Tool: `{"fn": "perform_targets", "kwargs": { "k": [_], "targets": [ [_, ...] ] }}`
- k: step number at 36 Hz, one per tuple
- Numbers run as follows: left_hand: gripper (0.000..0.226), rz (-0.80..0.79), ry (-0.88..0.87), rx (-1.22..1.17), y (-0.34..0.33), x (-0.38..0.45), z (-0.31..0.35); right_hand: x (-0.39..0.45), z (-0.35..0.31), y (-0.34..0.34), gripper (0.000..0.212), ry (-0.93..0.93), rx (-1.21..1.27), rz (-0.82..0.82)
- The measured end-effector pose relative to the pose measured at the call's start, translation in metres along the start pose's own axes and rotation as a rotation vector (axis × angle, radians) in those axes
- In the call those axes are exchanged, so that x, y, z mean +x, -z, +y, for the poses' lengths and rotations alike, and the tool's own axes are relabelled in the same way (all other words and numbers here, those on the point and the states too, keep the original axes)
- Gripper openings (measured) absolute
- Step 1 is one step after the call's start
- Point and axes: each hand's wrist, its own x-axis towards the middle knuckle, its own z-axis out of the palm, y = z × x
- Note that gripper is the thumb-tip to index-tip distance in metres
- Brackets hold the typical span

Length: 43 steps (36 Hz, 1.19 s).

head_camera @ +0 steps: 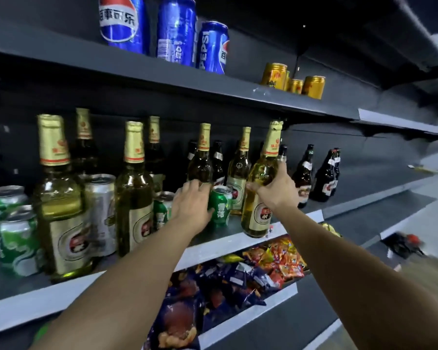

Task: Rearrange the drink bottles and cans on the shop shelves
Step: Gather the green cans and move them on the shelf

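The right hand (273, 188) has its fingers wrapped around the shoulder of a gold-topped beer bottle (259, 188). The bottle leans to the right, and its bottom sits at the front edge of the middle shelf (238, 245), maybe so it can be slid or lifted to a new spot. Just left of that bottle is a small green can (220, 207). The left hand (191, 207) reaches in with its fingers curled around the can's left side and thumb on its front, so it looks like it is grabbing it, maybe to make room. Behind the can stand more gold-topped bottles. To the right of the held bottle stand dark bottles (324, 176). Above it, blue cola cans (177, 31) and gold cans (295, 80) each sit in their own group.
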Motion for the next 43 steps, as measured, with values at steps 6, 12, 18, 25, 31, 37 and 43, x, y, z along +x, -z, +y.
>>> {"fn": "perform_targets", "kwargs": {
  "k": [6,12,18,25,31,37,43],
  "targets": [
    [0.062,-0.045,0.049,0.073,-0.009,0.022,0.028,0.033,0.021,-0.012,0.074,0.06,0.051,-0.103],
    [0.061,-0.067,0.138,0.205,-0.016,0.033,0.026,0.056,0.027,-0.028,0.074,0.082,0.097,-0.161],
    [0.069,-0.098,0.233,0.27,-0.021,0.038,0.013,0.071,0.026,-0.034,0.077,0.086,0.074,-0.196],
    [0.084,-0.205,0.306,0.37,-0.019,0.046,0.004,0.077,0.031,-0.054,0.076,0.076,0.096,-0.205],
    [0.094,-0.336,0.359,0.37,-0.013,0.039,-0.006,0.071,0.033,-0.057,0.091,0.075,0.018,-0.162],
    [0.094,-0.339,0.35,0.387,-0.009,0.029,-0.008,0.037,0.021,-0.058,0.042,0.605,-0.153,0.375],
    [0.09,-0.3,0.348,0.394,-0.012,0.027,-0.004,0.029,-0.005,-0.08,0.061,0.796,-0.563,-0.181]
  ]
}}
